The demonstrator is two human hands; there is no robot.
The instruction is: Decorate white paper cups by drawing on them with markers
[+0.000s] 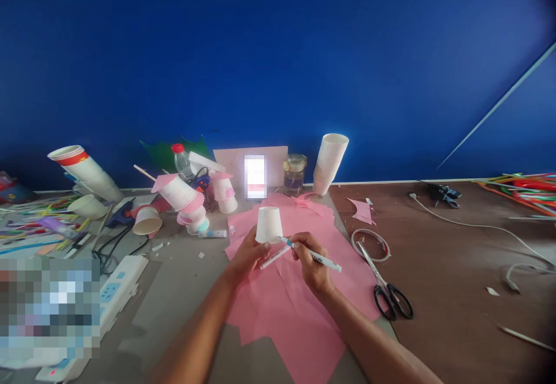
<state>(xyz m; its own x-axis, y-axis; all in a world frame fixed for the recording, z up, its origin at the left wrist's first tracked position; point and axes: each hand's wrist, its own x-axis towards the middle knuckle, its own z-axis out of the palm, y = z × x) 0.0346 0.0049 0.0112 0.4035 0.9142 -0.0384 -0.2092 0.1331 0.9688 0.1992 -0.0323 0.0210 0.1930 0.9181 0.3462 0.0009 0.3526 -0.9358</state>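
Observation:
My left hand grips a white paper cup, held upside down above pink paper. In my right hand is a white marker, its blue tip end at the lower right of the cup's rim; whether it touches cannot be made out. A second white marker or its cap lies slantwise between the hands, just under the cup. To the right of the pink paper are black-handled scissors and a tape roll.
A tall stack of paper cups, a glass jar and a lit screen stand at the back. Pink-decorated cups, a glue gun and a power strip are on the left. A cable crosses the right side.

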